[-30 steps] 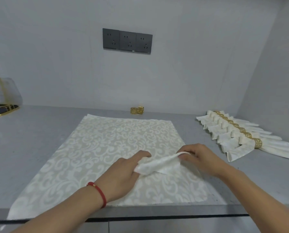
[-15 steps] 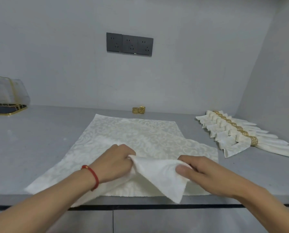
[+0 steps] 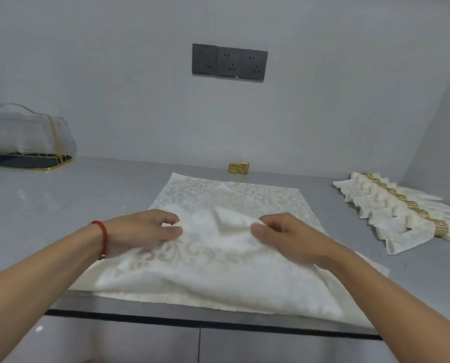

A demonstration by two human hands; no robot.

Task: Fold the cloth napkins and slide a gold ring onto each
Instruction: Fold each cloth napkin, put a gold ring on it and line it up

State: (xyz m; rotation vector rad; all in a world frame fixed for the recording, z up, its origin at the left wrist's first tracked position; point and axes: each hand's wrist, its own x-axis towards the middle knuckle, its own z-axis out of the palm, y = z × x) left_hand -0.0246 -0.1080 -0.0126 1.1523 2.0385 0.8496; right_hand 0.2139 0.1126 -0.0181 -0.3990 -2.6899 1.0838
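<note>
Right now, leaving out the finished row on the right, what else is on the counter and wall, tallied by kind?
napkin being folded: 1
loose gold rings: 2
wall sockets: 3
clear cover on a gold-edged tray: 1
Total: 7

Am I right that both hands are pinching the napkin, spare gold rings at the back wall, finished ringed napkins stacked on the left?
Not quite. The finished ringed napkins lie on the right of the counter, not the left; the head view shows it. The rest holds: left hand and right hand pinch the napkin, and the spare gold rings sit by the back wall.
</note>
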